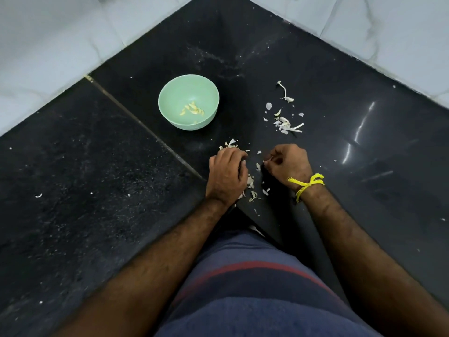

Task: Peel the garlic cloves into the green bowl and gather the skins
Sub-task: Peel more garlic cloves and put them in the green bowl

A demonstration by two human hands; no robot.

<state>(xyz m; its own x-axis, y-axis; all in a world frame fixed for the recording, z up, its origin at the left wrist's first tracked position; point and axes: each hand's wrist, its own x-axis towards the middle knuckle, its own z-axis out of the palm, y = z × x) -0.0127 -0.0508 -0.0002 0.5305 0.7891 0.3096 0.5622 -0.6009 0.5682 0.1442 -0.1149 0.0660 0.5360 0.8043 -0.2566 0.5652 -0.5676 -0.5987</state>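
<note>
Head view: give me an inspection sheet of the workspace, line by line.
Surface: black stone counter, dusty and speckled.
Job's things: green bowl holds peeled cloves; skins lie scattered right of the bowl, more between the hands.
Clutter: dried garlic stem beyond the skins; stray white flecks.
Grippers: left hand curled over skins on the counter; right hand pinches a small white piece.
Cables: nothing seen; yellow thread tied at the right wrist.
Surroundings: pale tiled walls meet in a corner.
</note>
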